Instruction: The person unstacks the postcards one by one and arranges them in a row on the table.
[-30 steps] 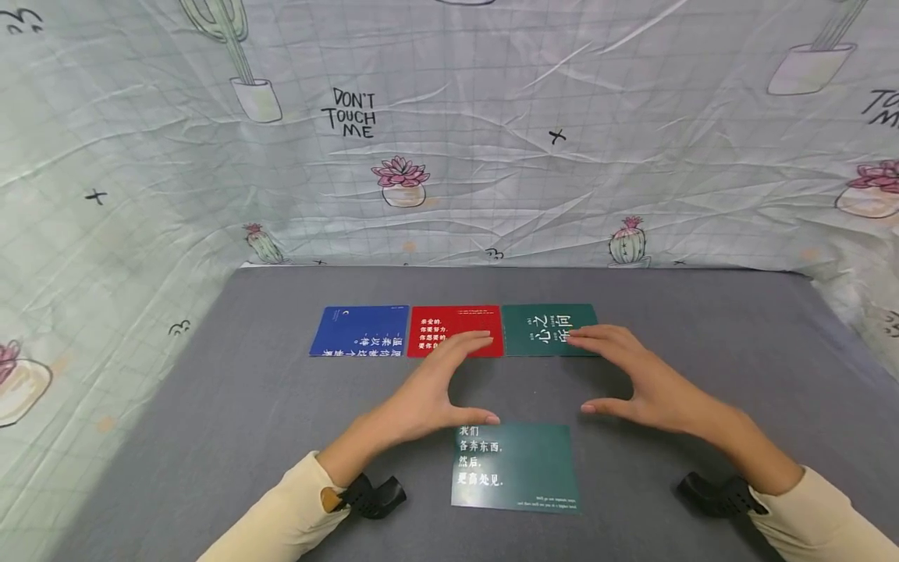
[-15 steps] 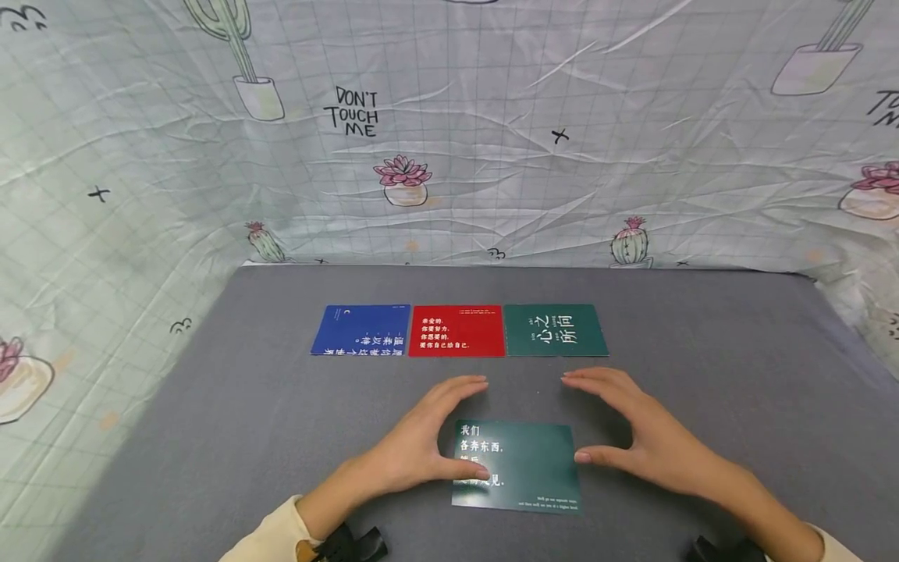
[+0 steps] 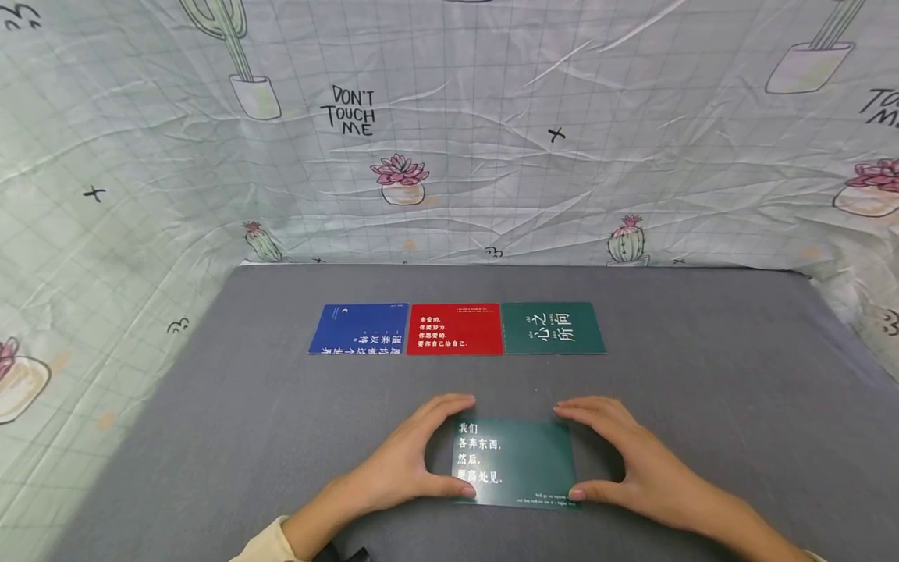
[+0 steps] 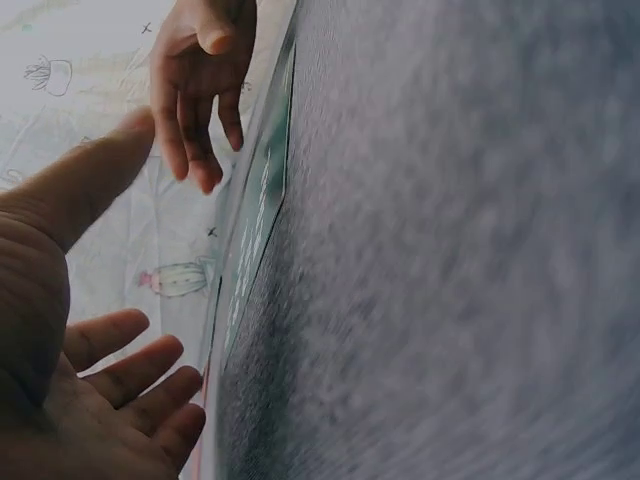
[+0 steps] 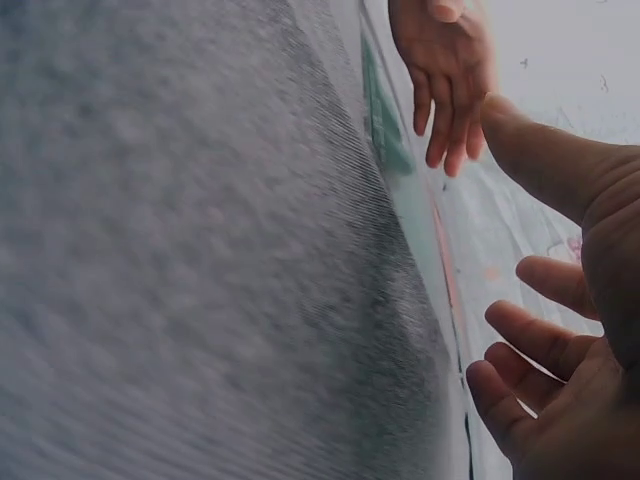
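A green card with white print (image 3: 527,460) lies flat near the front of the grey table, also seen edge-on in the left wrist view as a thin card (image 4: 262,200). My left hand (image 3: 403,460) is at its left side, thumb over the lower left corner and fingers by the upper left one. On the opposite side, my right hand (image 3: 642,464) spreads thumb and fingers around the right corners. In both wrist views the hands appear raised above the card, fingers apart and holding nothing.
Farther back lies a row of cards: a blue card (image 3: 360,329), a red card (image 3: 455,329) and another green card (image 3: 553,328). Behind the grey table (image 3: 211,453) hangs a wrinkled printed cloth (image 3: 477,140), which also runs along the left side.
Both hands have drawn back toward the front, from close to the row of cards to either side of the near green card. The cards have not moved.
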Demonstrator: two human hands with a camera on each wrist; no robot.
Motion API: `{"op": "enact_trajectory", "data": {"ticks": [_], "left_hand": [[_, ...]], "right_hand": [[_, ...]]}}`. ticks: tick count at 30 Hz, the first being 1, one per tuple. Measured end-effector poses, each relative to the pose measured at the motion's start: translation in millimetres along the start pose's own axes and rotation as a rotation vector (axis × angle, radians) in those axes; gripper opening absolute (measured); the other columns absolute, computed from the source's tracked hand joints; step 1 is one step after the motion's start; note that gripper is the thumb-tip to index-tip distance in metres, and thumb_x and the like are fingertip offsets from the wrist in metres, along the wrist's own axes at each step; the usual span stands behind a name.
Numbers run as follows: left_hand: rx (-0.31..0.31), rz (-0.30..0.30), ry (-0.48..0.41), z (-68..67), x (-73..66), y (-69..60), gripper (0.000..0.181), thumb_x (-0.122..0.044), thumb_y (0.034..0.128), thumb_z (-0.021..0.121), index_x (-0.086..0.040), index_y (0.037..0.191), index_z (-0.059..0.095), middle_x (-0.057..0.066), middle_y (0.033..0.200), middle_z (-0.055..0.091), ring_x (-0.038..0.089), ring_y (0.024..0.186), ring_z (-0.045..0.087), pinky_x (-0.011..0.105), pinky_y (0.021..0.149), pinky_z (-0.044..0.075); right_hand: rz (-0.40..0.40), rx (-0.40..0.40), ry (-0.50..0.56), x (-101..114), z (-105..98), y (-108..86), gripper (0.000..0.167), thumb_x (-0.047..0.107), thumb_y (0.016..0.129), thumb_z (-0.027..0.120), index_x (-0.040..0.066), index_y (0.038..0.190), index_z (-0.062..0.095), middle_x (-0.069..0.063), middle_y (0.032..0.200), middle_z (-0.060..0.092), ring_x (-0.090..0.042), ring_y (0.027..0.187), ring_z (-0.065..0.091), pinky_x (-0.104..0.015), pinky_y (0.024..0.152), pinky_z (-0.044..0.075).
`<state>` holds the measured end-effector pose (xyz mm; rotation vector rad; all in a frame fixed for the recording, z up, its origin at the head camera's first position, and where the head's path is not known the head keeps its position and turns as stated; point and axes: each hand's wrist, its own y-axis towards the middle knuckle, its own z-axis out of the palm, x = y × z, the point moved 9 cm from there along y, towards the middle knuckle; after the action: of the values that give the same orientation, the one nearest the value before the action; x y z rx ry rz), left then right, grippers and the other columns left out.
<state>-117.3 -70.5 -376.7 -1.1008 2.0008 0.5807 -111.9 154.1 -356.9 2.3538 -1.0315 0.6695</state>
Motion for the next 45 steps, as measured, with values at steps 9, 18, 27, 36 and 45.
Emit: {"op": "enact_trajectory", "data": {"ticks": [9, 18, 27, 36, 45], "left_hand": [[0.033, -0.025, 0.007, 7.7, 5.0, 1.7, 0.09, -0.038, 0.0686, 0.085, -0.023, 0.144, 0.039, -0.011, 0.143, 0.037, 0.013, 0.128, 0.037, 0.048, 0.104, 0.036], [0.052, -0.023, 0.028, 12.2, 8.9, 0.8, 0.092, -0.035, 0.0671, 0.087, -0.024, 0.144, 0.038, -0.011, 0.144, 0.034, 0.014, 0.129, 0.033, 0.048, 0.103, 0.037], [0.042, -0.024, 0.065, 13.7, 9.4, 1.0, 0.094, -0.036, 0.0665, 0.087, -0.024, 0.145, 0.037, -0.01, 0.144, 0.035, 0.015, 0.13, 0.032, 0.049, 0.102, 0.038], [0.034, -0.024, 0.1, 14.7, 8.6, 1.5, 0.105, -0.033, 0.0641, 0.089, -0.02, 0.149, 0.028, -0.008, 0.145, 0.033, 0.015, 0.131, 0.031, 0.048, 0.104, 0.036], [0.021, 0.023, 0.089, 13.6, 0.5, -0.5, 0.106, -0.027, 0.0649, 0.089, -0.021, 0.15, 0.026, -0.009, 0.146, 0.03, 0.014, 0.131, 0.03, 0.046, 0.104, 0.037]], "right_hand": [[0.012, -0.029, -0.036, -1.6, 6.8, -2.8, 0.081, 0.048, 0.071, 0.079, 0.021, 0.14, 0.046, 0.007, 0.137, 0.042, -0.009, 0.123, 0.035, -0.023, 0.094, 0.042], [0.026, -0.024, -0.073, -2.3, 15.8, -1.7, 0.081, 0.053, 0.069, 0.079, 0.023, 0.138, 0.049, 0.009, 0.132, 0.042, -0.008, 0.119, 0.034, -0.027, 0.091, 0.045], [0.03, -0.013, -0.092, -2.3, 18.8, -0.3, 0.082, 0.049, 0.068, 0.081, 0.024, 0.139, 0.049, 0.01, 0.129, 0.041, -0.011, 0.12, 0.032, -0.027, 0.091, 0.044], [-0.037, -0.048, -0.076, 6.2, 15.5, 1.2, 0.086, 0.038, 0.065, 0.087, 0.024, 0.14, 0.048, 0.009, 0.126, 0.039, -0.013, 0.116, 0.031, -0.016, 0.093, 0.032], [-0.045, -0.05, -0.054, 6.9, 15.6, 0.0, 0.089, 0.036, 0.065, 0.087, 0.022, 0.142, 0.045, 0.006, 0.124, 0.034, -0.011, 0.112, 0.03, -0.015, 0.089, 0.032]]}}
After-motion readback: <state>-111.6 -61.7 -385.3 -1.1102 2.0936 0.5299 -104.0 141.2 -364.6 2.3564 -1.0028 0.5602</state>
